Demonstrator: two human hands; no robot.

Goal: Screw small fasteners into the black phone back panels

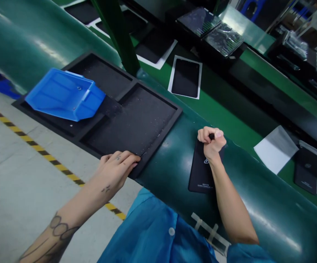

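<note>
The right hand [212, 143] grips a small dark piece [211, 136] over a black tablet [199, 176]. The left hand [116, 171] rests open on the foam tray [158, 143].

Bright, even indoor light, seemingly overhead; white glare streaks along green belt [270, 219] (bowed by wide lens); black tray [131, 124] looks matte; shadows faint; picture mostly sharp.
</note>
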